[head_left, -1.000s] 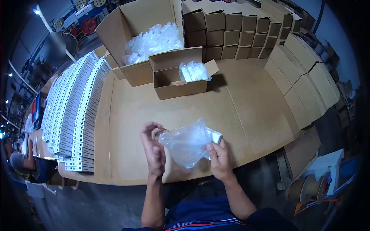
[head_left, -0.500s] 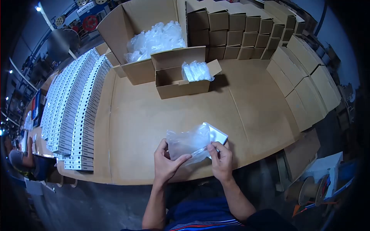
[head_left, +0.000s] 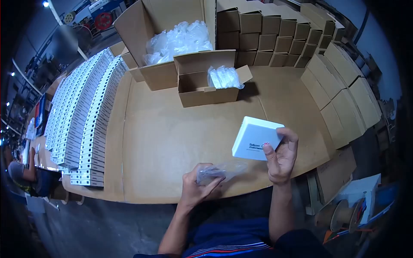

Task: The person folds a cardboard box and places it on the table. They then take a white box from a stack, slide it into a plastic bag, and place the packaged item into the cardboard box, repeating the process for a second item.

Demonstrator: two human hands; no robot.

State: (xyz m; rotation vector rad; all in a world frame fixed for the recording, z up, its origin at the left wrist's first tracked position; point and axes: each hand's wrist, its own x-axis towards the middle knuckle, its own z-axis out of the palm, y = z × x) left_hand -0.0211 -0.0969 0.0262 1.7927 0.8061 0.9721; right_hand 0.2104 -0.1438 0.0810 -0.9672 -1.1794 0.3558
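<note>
My right hand [head_left: 282, 157] holds a flat white box [head_left: 256, 138] with small printed text, lifted above the cardboard-covered table [head_left: 172, 137]. My left hand [head_left: 198, 189] rests near the table's front edge and pinches a bunched clear plastic bag [head_left: 221, 170]. The bag and the box are apart. A small open carton [head_left: 205, 85] at the back holds bagged items [head_left: 224, 77].
A large open carton [head_left: 165, 38] full of clear bags stands at the back. Stacked brown boxes [head_left: 275, 32] fill the back right, flat cartons [head_left: 344, 94] line the right. Rows of white boxes [head_left: 86, 112] cover the left. Another person [head_left: 19, 172] sits far left.
The white box was under the plastic bag with both hands on it; now my right hand has lifted the box up and right, and my left hand keeps the bag, crumpled low.
</note>
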